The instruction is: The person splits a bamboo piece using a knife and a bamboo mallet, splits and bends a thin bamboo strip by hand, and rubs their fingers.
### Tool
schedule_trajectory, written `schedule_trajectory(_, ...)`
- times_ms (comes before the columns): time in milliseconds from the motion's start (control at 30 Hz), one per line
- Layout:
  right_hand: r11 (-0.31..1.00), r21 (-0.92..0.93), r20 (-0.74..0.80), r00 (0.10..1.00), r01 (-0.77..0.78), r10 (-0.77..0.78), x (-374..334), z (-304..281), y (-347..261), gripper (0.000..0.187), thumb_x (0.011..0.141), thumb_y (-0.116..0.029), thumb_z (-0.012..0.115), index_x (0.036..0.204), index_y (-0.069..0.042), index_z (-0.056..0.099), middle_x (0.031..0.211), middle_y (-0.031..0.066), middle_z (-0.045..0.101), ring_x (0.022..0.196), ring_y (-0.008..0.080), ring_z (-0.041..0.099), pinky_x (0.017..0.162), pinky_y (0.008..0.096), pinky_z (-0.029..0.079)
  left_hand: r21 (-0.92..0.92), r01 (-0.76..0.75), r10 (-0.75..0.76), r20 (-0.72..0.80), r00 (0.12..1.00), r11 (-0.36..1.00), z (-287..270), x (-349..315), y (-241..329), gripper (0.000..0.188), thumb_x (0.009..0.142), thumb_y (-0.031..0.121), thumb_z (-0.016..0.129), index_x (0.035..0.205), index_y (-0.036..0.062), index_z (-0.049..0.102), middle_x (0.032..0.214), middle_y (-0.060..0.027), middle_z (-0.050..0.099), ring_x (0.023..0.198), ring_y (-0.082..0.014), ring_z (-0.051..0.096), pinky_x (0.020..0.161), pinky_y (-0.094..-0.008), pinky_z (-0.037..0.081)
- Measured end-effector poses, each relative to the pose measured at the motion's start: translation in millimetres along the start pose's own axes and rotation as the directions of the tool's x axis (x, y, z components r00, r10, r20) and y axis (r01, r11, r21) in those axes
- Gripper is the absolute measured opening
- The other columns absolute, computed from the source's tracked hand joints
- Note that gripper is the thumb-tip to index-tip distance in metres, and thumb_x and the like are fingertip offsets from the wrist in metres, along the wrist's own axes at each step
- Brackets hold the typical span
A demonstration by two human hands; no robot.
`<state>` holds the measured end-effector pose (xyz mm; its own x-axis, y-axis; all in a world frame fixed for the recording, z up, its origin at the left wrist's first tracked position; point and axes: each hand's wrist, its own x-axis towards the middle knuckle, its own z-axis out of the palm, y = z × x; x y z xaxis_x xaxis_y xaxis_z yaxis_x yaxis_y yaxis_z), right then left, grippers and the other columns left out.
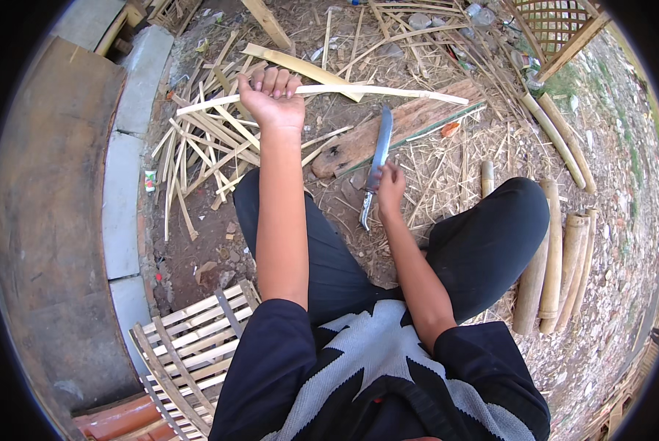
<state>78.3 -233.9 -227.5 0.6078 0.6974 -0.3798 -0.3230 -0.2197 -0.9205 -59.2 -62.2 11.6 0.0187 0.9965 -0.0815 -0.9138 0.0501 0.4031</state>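
My left hand (274, 99) is raised, its fingers curled round a long, pale bamboo strip (373, 90). The strip stretches sideways, with a short end left of the hand and a longer end to the right. Lower down, between my knees, my right hand (390, 187) has its fingers bent against the lower blade of a machete (382, 143). Its tip points away from me, and its handle (365, 209) hangs below the fingers. Beyond the machete lies a weathered wooden plank (425, 125), partly behind the blade.
Split bamboo strips (197, 147) are heaped at the left, with a wider slat (300, 71) beyond. Several bamboo poles (554, 257) lie right of my knee. A slatted bamboo panel (197, 345) sits lower left, beside a concrete edge (123, 206). A lattice basket (557, 29) stands far right.
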Motion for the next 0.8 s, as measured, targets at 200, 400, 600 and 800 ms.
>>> schedule_trajectory(200, 0.941, 0.294, -0.002, 0.984, 0.169, -0.176, -2.6, 2.4, -167.2, 0.055, 0.106, -0.043, 0.042, 0.136, 0.003, 0.05, 0.123, 0.0144, 0.063, 0.106, 0.0212, 0.062, 0.08, 0.0342, 0.048, -0.185, 0.07, -0.052, 0.101, 0.994, 0.98, -3.2, 5.3, 10.4, 0.046, 0.104, 0.044, 0.034, 0.066, 0.0165, 0.034, 0.055, 0.0051, 0.023, 0.049, -0.0119, 0.022, 0.048, -0.0282, 0.021)
schedule_trajectory(400, 0.869, 0.386, -0.037, 0.947, 0.309, -0.32, -1.6, -14.6, -266.4, 0.051, 0.103, -0.041, 0.052, 0.128, 0.003, 0.052, 0.118, 0.016, 0.062, 0.106, 0.0227, 0.064, 0.074, 0.0323, 0.049, -0.309, 0.104, -0.055, 0.163, 0.985, 0.946, -12.0, 14.3, 22.2, 0.048, 0.103, 0.047, 0.038, 0.067, 0.0146, 0.035, 0.056, 0.0042, 0.026, 0.05, -0.0117, 0.022, 0.047, -0.0277, 0.021)
schedule_trajectory(600, 0.888, 0.184, 0.065, 0.896, 0.422, -0.439, -1.0, -34.8, -329.2, 0.033, 0.096, -0.029, 0.067, 0.109, 0.001, 0.064, 0.101, 0.0083, 0.067, 0.093, 0.0157, 0.067, 0.069, 0.0285, 0.049, -0.503, 0.239, -0.152, 0.208, 0.966, 0.83, -8.2, 11.2, 23.3, 0.05, 0.101, 0.052, 0.043, 0.07, 0.013, 0.036, 0.058, 0.003, 0.029, 0.051, -0.0127, 0.027, 0.05, -0.0285, 0.027)
schedule_trajectory(800, 0.891, 0.093, 0.157, 0.877, 0.444, -0.454, 13.0, -57.9, -345.4, 0.031, 0.093, -0.029, 0.072, 0.103, 0.0, 0.068, 0.091, 0.0065, 0.07, 0.083, 0.0116, 0.067, 0.065, 0.0254, 0.046, -0.325, 0.13, -0.127, 0.03, 0.991, 0.937, -7.4, 9.2, 17.9, 0.048, 0.103, 0.048, 0.038, 0.071, 0.0128, 0.037, 0.063, 0.001, 0.037, 0.059, -0.0146, 0.037, 0.06, -0.0297, 0.036)
